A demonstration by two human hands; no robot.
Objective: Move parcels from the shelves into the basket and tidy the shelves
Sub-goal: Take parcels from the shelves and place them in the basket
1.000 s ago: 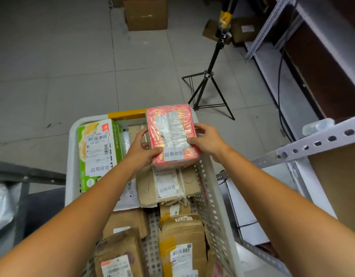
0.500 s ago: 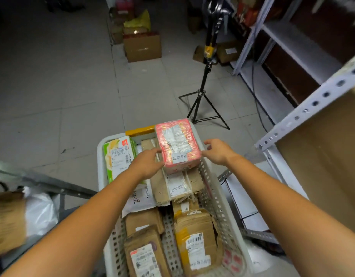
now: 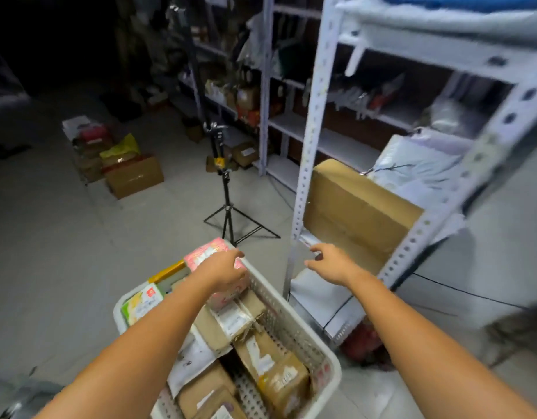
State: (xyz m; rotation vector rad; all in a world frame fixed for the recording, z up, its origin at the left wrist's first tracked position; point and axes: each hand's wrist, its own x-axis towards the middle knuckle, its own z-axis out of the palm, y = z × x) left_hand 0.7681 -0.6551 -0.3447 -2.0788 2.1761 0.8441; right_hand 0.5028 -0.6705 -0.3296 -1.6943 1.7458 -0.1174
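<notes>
Head: pink parcel [image 3: 204,255] under left hand [image 3: 224,272], in basket [image 3: 293,323]; right hand [image 3: 332,264] apart.

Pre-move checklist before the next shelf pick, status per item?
1. Pink parcel lies in the basket: ok.
2. Left hand clear of the pink parcel: not ok, it rests on top.
3. Right hand free for a grip: ok, fingers open, holding nothing.
4. Right hand clear of the shelf post: cannot tell, close and blurred.
5. Next target in view: ok, brown box sits on the shelf just past the right hand.
6. Room left in the basket: cannot tell, already crowded.
</notes>
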